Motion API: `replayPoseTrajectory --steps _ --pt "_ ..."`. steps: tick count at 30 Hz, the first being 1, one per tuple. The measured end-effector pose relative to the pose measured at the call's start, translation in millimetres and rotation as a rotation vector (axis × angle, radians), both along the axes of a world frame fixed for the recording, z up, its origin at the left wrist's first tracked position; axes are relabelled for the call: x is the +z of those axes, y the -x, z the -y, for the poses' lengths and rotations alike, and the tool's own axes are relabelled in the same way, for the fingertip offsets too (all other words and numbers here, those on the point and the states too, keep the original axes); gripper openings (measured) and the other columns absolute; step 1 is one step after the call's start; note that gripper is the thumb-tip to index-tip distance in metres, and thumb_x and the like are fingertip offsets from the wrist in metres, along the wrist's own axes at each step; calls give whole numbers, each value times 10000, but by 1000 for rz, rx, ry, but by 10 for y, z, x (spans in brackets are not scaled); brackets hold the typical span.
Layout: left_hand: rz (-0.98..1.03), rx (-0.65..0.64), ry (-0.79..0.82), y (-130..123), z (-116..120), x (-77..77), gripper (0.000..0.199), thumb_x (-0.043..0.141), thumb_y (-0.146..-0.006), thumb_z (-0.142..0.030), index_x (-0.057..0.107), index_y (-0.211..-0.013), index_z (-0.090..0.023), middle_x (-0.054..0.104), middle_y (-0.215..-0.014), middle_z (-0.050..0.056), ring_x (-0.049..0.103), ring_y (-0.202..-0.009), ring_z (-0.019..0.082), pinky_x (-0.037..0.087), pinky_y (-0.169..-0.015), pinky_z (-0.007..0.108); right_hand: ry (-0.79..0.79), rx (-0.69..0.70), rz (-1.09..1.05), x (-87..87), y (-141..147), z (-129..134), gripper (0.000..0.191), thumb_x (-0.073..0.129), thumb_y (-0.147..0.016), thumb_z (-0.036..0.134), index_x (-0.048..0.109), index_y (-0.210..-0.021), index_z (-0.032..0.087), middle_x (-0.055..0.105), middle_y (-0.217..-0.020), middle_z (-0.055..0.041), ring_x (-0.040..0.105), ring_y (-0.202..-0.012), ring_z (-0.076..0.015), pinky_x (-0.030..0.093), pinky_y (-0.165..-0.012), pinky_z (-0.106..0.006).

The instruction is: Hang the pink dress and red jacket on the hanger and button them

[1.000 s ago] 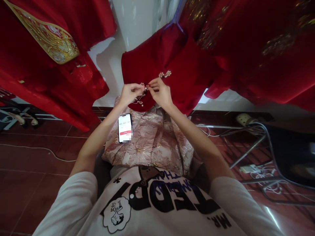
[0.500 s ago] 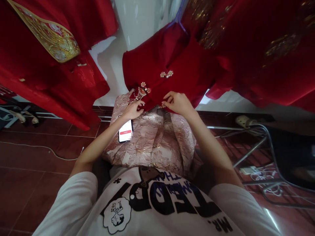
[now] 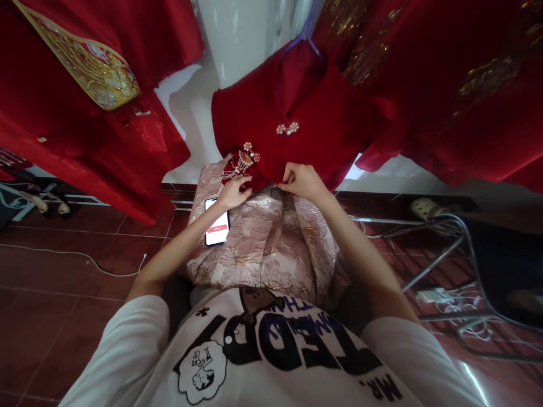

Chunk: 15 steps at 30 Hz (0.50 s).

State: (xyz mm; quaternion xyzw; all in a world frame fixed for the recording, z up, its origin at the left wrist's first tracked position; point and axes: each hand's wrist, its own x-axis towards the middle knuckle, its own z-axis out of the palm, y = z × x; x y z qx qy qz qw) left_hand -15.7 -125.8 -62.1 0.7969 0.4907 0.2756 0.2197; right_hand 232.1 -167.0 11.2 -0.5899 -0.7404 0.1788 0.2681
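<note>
A red jacket (image 3: pixel 250 113) with beaded flower clasps (image 3: pixel 287 129) hangs in front of me, its lower part reaching my lap. Near its left side is a tasselled bead ornament (image 3: pixel 244 161). My left hand (image 3: pixel 235 192) lies at the hem just below that ornament, thumb and fingers apart. At the hem's middle, my right hand (image 3: pixel 302 181) pinches the jacket's edge; its fingertips cover the exact spot. Pink brocade fabric (image 3: pixel 250 260) spreads over my lap beneath the hem. A phone (image 3: pixel 217 229) with a lit screen rests on the brocade beside my left wrist.
Red garments hang at the left (image 3: pixel 139 141) and right (image 3: pixel 424 107). A purple hanger (image 3: pixel 307 37) carries the jacket. At right stand a metal-framed chair (image 3: pixel 470 249) and a clog (image 3: pixel 424 209), with white cables (image 3: pixel 460 311) on the tiled floor.
My right hand has shifted slightly down, closing its fingers over the small clasp seen at the hem before. My left hand has moved slightly right along the hem.
</note>
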Motion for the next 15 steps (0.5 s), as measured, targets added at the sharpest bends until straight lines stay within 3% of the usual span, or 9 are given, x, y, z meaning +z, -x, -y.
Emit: replayPoseTrajectory --steps 5,10,13,15 --pt "98 -1 49 -64 -4 -59 466 721 -793 -69 749 -1249 -162 688 -1356 129 739 -968 224 581 -994 375 133 112 -179 93 -82 5 304 856 -674 183 553 -657 199 668 -663 4 622 -628 -143 474 -616 -289" --pt "315 43 134 -30 -67 -43 264 669 -754 -13 792 -957 -128 795 -1096 105 753 -929 214 606 -939 358 378 232 -472 60 -125 -35 406 944 -604 298 616 -820 196 706 -731 -24 686 -646 -171 601 -583 -329" --pt "457 61 216 36 -114 13 187 687 -748 -15 792 -858 -124 808 -1016 108 767 -933 219 616 -949 371 373 301 -619 -15 -6 -69 481 954 -604 362 611 -899 198 722 -768 -26 731 -724 -188 654 -671 -349" --pt "514 58 258 77 -127 53 151 730 -747 -45 800 -845 -136 811 -1003 102 773 -955 230 619 -970 390 301 262 -663 -81 143 -93 445 927 -640 338 600 -907 200 716 -774 -15 729 -732 -178 650 -689 -336"
